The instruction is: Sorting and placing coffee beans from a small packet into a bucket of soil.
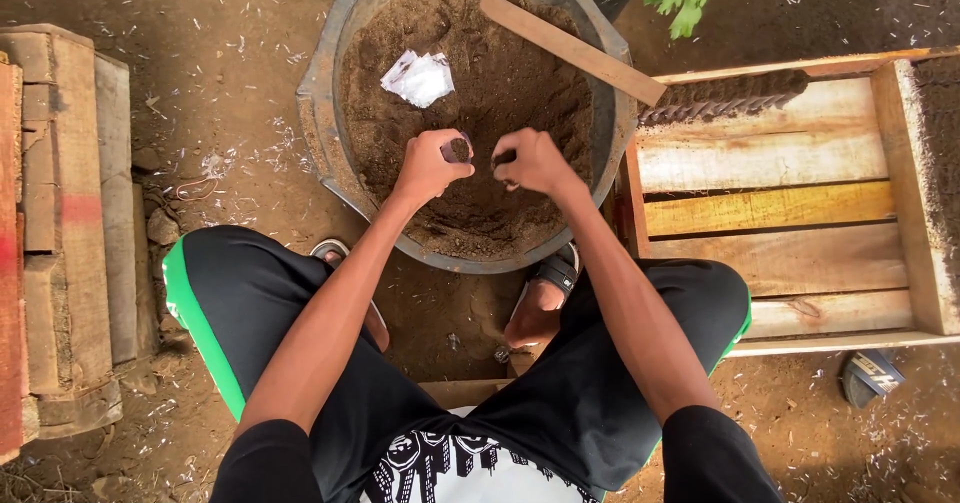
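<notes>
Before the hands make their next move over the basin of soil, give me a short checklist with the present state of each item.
1. Both hands over the soil: ok. The left hand and right hand sit close together above the soil in the round basin.
2. Grip: ok. Each hand is closed on a small clump of soil.
3. White plastic packet: ok. It lies on the soil beyond the hands, apart from them.
4. Wooden slat: ok. It rests across the basin's far right rim, clear of the hands.
5. Wooden tray to the right: ok. Only its far strip holds dark filled pots.
6. Soil moisture: cannot tell.
</notes>
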